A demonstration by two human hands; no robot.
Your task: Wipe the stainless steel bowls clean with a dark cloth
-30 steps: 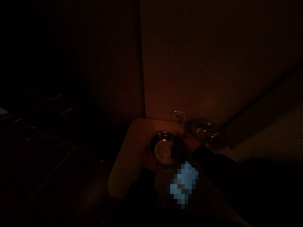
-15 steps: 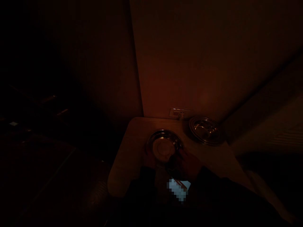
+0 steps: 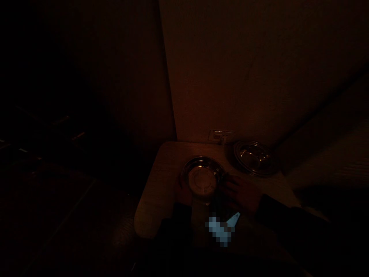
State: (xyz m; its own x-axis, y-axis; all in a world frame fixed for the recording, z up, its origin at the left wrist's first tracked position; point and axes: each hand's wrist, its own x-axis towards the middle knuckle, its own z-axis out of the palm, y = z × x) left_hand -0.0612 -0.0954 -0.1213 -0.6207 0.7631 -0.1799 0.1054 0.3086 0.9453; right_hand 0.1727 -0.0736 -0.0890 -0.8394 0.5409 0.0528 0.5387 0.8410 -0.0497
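The scene is very dark. A round, shiny metal dish (image 3: 202, 181) with a wide rim lies on a light wooden table (image 3: 155, 184). At its left rim is my left hand (image 3: 183, 191), its fingers curled against the edge and dimly lit. My right hand (image 3: 243, 191) is just beyond the right rim, with its fingers bent over a dark, soft-looking patch (image 3: 223, 200) whose kind I cannot make out. Below that patch glows a pale bluish, partly pixelated surface (image 3: 220, 231), possibly a screen.
Several nested metal dishes (image 3: 253, 157) stand at the table's back right, close to the wall. A wall socket (image 3: 221, 136) sits just above the table's back edge. A wall panel (image 3: 245, 77) rises behind. Deep shadow covers the floor on the left.
My right hand has shifted right, away from the dish's rim, and the dark patch has shifted with it. My left hand stays at the left rim. The view is dimmer.
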